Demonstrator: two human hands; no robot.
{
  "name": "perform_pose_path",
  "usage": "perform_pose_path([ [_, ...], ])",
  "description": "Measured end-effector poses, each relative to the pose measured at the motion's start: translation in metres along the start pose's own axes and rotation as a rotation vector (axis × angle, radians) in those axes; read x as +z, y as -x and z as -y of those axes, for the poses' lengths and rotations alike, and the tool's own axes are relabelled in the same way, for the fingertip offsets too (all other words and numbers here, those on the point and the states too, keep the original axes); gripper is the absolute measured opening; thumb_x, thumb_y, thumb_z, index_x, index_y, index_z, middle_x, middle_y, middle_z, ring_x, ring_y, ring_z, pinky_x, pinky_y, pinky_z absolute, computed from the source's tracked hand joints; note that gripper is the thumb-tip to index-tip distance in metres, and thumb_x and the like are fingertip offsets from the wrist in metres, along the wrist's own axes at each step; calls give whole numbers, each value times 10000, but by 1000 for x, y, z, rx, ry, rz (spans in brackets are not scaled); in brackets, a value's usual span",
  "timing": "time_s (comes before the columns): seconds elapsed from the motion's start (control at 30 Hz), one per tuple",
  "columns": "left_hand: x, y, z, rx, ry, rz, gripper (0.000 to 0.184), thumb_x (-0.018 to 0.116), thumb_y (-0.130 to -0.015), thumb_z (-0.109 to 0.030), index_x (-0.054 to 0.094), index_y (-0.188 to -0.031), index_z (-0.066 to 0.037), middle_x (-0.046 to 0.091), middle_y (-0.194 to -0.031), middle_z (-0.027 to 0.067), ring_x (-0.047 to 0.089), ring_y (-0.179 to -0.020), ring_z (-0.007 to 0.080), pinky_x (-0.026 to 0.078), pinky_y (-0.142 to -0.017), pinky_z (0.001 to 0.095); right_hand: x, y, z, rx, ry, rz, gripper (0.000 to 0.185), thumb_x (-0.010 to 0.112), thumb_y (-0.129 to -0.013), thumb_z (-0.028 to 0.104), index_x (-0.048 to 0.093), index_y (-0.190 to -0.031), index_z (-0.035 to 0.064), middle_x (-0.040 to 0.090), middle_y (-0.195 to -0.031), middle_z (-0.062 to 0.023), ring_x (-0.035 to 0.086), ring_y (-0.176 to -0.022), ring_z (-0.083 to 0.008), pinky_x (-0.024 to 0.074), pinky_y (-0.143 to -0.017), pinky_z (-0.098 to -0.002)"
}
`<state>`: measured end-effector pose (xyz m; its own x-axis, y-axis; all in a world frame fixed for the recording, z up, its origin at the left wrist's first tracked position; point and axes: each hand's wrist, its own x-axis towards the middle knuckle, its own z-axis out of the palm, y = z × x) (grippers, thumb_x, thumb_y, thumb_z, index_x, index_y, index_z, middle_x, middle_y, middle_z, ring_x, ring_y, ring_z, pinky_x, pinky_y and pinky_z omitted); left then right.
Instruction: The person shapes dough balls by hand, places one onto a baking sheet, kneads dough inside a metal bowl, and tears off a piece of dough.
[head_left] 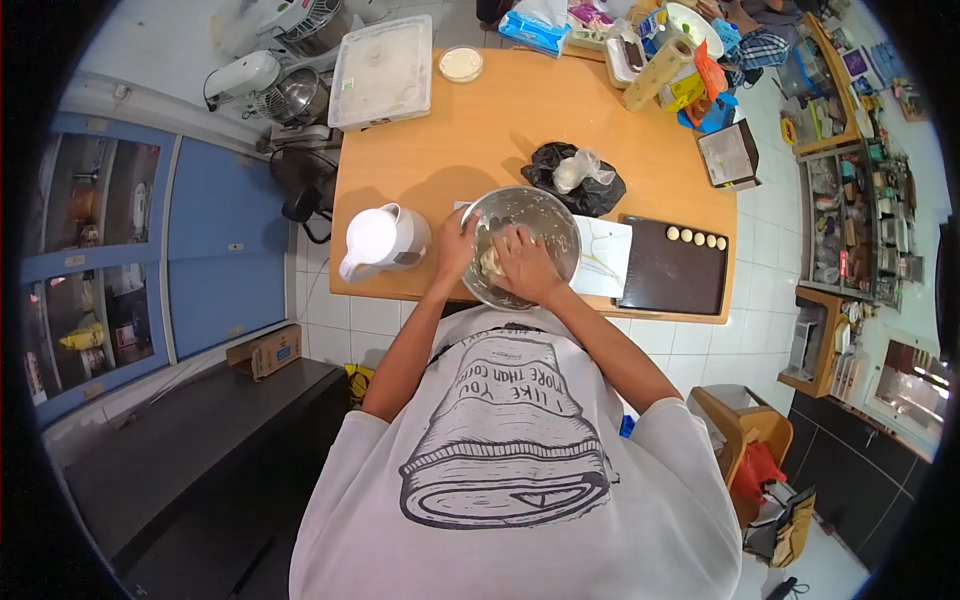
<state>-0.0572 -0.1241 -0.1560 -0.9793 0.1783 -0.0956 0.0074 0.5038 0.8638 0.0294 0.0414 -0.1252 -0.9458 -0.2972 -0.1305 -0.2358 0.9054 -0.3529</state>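
Observation:
A steel mixing bowl (550,215) stands at the near edge of the wooden table. My left hand (456,248) grips its left rim. Inside the bowl, my right hand (526,264) presses on pale dough (491,262) with its fingers spread; bits of dough cling to the bowl's wall. Right of the bowl lie a white sheet (604,258) and a dark tray (672,270) with several small pale dough balls (698,238) in a row at its far edge. A white pitcher (400,240) is to the left of my left hand.
Behind the bowl is a black plastic bag (600,197) with a clear bag (577,170) on it. A lidded plastic box (382,72) and a small round tub (461,64) occupy the far left. Packages and a plastic-wrap roll (658,75) crowd the far right.

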Motion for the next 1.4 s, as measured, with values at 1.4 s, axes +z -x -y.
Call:
perform_pose_path([
  [1.4,3,-7,-13,27,21,-105,315,596,-1072,-248,694,-1195,24,735,-1076,266,715,-995,429,537,-862,462,-3,-60,-38,80,86,-44,563,751,-908,382,544,-1347,98,562,-1362,-184,548,-1301,-390,523,-963,-630],
])
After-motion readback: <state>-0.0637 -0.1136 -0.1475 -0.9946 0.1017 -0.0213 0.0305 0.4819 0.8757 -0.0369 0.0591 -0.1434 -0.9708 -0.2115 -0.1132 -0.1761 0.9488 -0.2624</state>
